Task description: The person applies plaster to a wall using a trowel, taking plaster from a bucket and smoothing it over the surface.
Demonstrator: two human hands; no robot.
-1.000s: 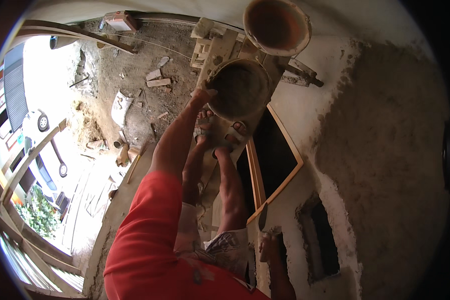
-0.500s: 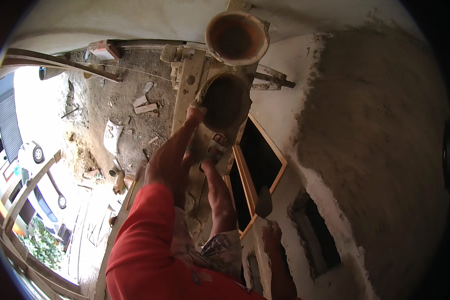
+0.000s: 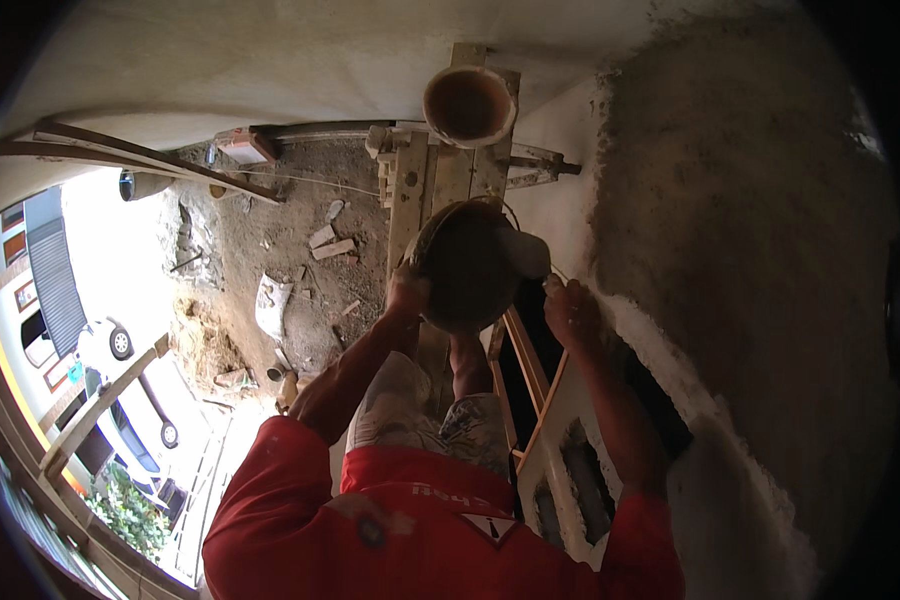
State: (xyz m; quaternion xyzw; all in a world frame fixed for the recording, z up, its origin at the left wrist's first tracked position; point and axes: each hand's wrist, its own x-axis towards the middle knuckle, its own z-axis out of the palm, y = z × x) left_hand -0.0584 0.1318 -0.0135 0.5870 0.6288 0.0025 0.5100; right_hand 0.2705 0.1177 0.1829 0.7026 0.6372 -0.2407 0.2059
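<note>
A dark bucket point(image 3: 465, 275) with a thin wire handle is held in front of me, above the scaffold planks. My left hand point(image 3: 407, 292) is closed on its left rim. In my right hand point(image 3: 572, 312), closed on the handle, is a trowel point(image 3: 523, 252). The pale trowel blade reaches over the right side of the bucket's mouth. Shadow hides most of what lies inside the bucket. Beyond it, a wide round tub point(image 3: 468, 108) with a reddish-brown inside stands on the planks.
Wooden planks point(image 3: 407, 190) run ahead beneath me. Along the right, the wall point(image 3: 730, 200) bears rough, dark plaster. A wooden window frame point(image 3: 527, 360) and a dark wall opening point(image 3: 590, 480) lie low at right. Down on the left are a dirt floor point(image 3: 290, 230) with rubble, wooden rails and a parked car.
My right hand has raised the trowel from beside the window frame to the bucket. The bucket has come nearer and lower in view, my left hand still on its rim.
</note>
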